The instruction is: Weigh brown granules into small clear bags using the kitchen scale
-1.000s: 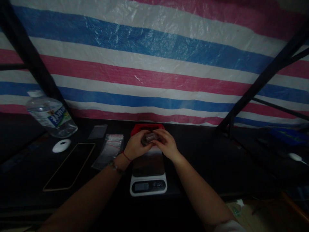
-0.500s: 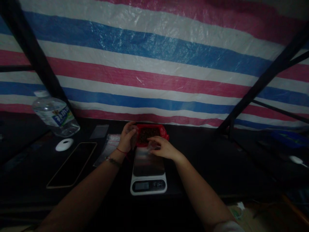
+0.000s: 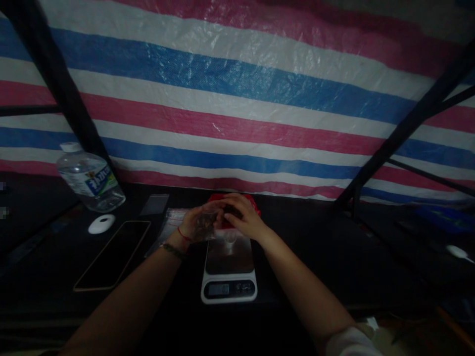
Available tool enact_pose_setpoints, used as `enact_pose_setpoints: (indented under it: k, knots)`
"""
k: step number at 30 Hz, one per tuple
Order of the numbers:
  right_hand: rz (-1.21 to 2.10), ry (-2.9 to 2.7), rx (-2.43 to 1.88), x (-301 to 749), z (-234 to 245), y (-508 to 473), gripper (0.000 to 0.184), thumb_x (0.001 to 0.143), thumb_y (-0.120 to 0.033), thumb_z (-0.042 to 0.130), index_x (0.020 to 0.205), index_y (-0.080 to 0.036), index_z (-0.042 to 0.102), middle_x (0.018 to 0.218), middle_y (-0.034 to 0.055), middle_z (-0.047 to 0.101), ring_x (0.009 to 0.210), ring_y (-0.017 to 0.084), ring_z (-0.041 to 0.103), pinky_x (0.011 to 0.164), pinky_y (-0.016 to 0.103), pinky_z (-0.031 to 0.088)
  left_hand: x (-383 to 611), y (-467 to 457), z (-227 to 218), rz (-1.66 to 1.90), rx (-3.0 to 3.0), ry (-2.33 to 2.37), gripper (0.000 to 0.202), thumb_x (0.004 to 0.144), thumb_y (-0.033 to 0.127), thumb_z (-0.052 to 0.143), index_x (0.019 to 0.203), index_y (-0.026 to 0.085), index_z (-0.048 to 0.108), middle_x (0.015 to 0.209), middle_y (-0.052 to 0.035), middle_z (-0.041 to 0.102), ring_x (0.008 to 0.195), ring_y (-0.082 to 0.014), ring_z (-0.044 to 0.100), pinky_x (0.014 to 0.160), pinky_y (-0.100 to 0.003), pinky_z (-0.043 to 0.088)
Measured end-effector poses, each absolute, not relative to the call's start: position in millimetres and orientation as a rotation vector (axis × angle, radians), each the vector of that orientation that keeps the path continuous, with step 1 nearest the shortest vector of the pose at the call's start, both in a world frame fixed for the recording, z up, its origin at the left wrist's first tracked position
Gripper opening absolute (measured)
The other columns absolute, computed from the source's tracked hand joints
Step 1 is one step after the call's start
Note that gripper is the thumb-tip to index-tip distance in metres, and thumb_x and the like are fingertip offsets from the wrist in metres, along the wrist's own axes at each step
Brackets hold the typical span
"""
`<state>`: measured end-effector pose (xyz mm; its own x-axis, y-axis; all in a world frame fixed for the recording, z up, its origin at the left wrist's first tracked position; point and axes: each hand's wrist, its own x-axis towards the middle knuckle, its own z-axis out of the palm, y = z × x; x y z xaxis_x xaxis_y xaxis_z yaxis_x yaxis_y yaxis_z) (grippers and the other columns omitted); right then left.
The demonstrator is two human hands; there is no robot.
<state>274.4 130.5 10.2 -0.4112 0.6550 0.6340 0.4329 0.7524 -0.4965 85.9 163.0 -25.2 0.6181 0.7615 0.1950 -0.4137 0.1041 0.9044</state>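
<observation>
In my left hand is a clear plastic bag with dark brown bits showing through it. My right hand curves in from the right, its fingertips meeting the bag's upper edge beside my left fingers. Behind and beneath both hands sits a red container, largely covered by them; its brown contents show only in part. A small clear round piece, perhaps a little cup, rests on the metal plate of a white digital scale. The figures on its display are too faint to read.
Left of my hands lie clear zip bags, another flat bag, a phone and a white mouse-like object. A large clear bottle stands behind them. Dark frame posts slant up before a striped sheet.
My right hand has moved from over the scale's far end to the bag, close against my left hand. The clear piece that was at its fingers now rests on the scale.
</observation>
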Motion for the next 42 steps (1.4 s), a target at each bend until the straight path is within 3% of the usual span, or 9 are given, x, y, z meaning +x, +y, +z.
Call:
enact_pose_setpoints:
  k: [3, 6, 10, 12, 16, 20, 24, 30, 42]
  knots:
    - [0.307, -2.199, -0.783, 260, 23, 140, 0.023, 0.081, -0.025, 0.064, 0.104, -0.028, 0.067, 0.125, 0.0041, 0.054, 0.120, 0.021, 0.047, 0.104, 0.043, 0.035, 85, 163, -30, 0.913, 1.289, 0.519, 0.067, 0.070, 0.073, 0.033, 0.106, 0.021, 0.057, 0.075, -0.0083, 0.058, 0.060, -0.0183, 0.055, 0.058, -0.035, 0.045]
    - [0.312, -2.239, -0.763, 255, 31, 147, 0.005, 0.080, -0.024, 0.066, 0.084, -0.024, 0.069, 0.120, 0.0044, 0.057, 0.117, 0.021, 0.049, 0.102, 0.042, 0.037, 85, 164, -30, 0.965, 1.285, 0.564, 0.067, 0.073, 0.072, 0.033, 0.109, 0.022, 0.059, 0.082, -0.0102, 0.064, 0.065, -0.0204, 0.060, 0.061, -0.038, 0.049]
    - [0.233, -2.047, -0.842, 262, 43, 153, 0.007, 0.083, -0.020, 0.061, 0.086, -0.020, 0.068, 0.115, 0.0074, 0.058, 0.113, 0.020, 0.052, 0.100, 0.039, 0.040, 89, 169, -31, 1.067, 1.221, 0.521, 0.062, 0.072, 0.069, 0.051, 0.108, 0.020, 0.062, 0.100, -0.0120, 0.068, 0.088, -0.0252, 0.065, 0.077, -0.041, 0.052]
    - [0.210, -2.015, -0.867, 267, 45, 157, 0.007, 0.083, -0.019, 0.060, 0.085, -0.020, 0.067, 0.111, 0.0073, 0.059, 0.111, 0.019, 0.053, 0.099, 0.038, 0.040, 92, 173, -32, 1.126, 1.216, 0.519, 0.059, 0.066, 0.060, 0.066, 0.109, 0.019, 0.061, 0.107, -0.0114, 0.067, 0.096, -0.0250, 0.064, 0.083, -0.040, 0.052]
    - [0.293, -1.955, -0.924, 273, 31, 166, 0.009, 0.081, -0.020, 0.061, 0.088, -0.021, 0.068, 0.110, 0.0061, 0.062, 0.107, 0.018, 0.056, 0.096, 0.035, 0.043, 96, 182, -36, 1.213, 1.285, 0.665, 0.052, 0.062, 0.043, 0.078, 0.103, 0.014, 0.064, 0.102, -0.0101, 0.070, 0.089, -0.0220, 0.066, 0.085, -0.038, 0.052]
    - [0.526, -1.715, -1.068, 273, 1, 166, 0.036, 0.076, -0.027, 0.066, 0.111, -0.022, 0.063, 0.108, 0.0055, 0.066, 0.093, 0.018, 0.062, 0.084, 0.033, 0.049, 99, 186, -39, 1.218, 1.455, 0.804, 0.045, 0.064, 0.043, 0.075, 0.097, 0.013, 0.068, 0.096, -0.0094, 0.071, 0.086, -0.0225, 0.066, 0.084, -0.039, 0.052]
    - [0.570, -1.616, -1.099, 273, -16, 157, 0.016, 0.078, -0.030, 0.064, 0.089, -0.020, 0.070, 0.088, 0.0039, 0.071, 0.084, 0.018, 0.064, 0.078, 0.031, 0.050, 104, 181, -37, 1.202, 1.592, 0.836, 0.040, 0.065, 0.042, 0.073, 0.094, 0.014, 0.068, 0.091, -0.0075, 0.072, 0.082, -0.0220, 0.067, 0.082, -0.039, 0.053]
    - [0.454, -1.615, -1.132, 278, -19, 152, 0.008, 0.075, -0.028, 0.066, 0.077, -0.022, 0.071, 0.081, 0.0030, 0.071, 0.080, 0.018, 0.063, 0.075, 0.031, 0.049, 103, 177, -30, 1.311, 1.686, 0.911, 0.028, 0.071, 0.041, 0.067, 0.083, 0.017, 0.069, 0.089, -0.0067, 0.072, 0.085, -0.0203, 0.065, 0.084, -0.036, 0.052]
    - [0.491, -1.556, -1.266, 285, -29, 164, 0.011, 0.072, -0.029, 0.067, 0.077, -0.021, 0.072, 0.081, 0.0034, 0.070, 0.078, 0.018, 0.063, 0.074, 0.031, 0.049, 101, 189, -42, 1.355, 1.591, 1.078, 0.034, 0.067, 0.048, 0.068, 0.078, 0.015, 0.069, 0.076, -0.0053, 0.071, 0.070, -0.0176, 0.063, 0.067, -0.029, 0.052]
